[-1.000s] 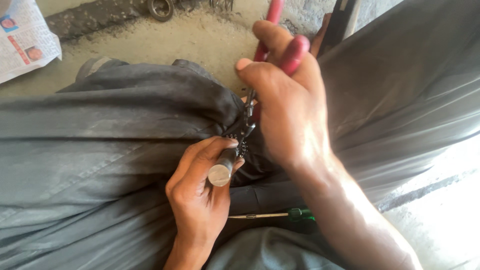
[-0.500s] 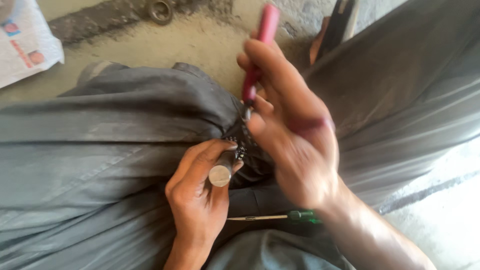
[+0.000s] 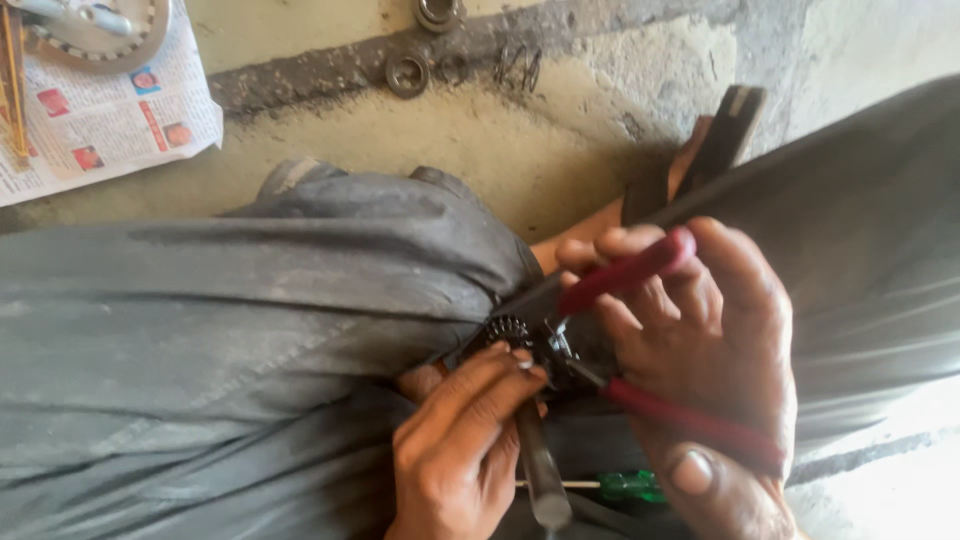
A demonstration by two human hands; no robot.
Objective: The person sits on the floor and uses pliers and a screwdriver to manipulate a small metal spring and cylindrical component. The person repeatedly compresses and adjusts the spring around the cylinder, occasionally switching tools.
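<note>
1. Head view, against the earlier frames: the right hand [image 3: 700, 390] has turned over, its palm and fingertips now facing up, and the red-handled pliers [image 3: 640, 335] have swung from pointing up to lying across the lap, handles spread apart
2. The left hand [image 3: 455, 450] has barely shifted; it keeps its place low in the middle with the metal rod [image 3: 540, 470] running down past its fingers
3. Grip of the right hand: fingers curl round both red handles, the upper handle under the fingertips, the lower one across the palm near the thumb; the handles sit well apart, so the pliers are open wide at that end, while their nose meets the small dark toothed part [image 3: 510, 330]
4. Grip of the left hand: fingers closed narrowly on the rod and pressing against the toothed part, which rests on the grey trousers [image 3: 250, 320] between the knees
5. A green-handled screwdriver [image 3: 625, 487] lies just below the hands
6. On the concrete floor [image 3: 480, 140] sit a metal washer [image 3: 407, 73] and a newspaper sheet [image 3: 110, 110], well apart from the hands
</note>
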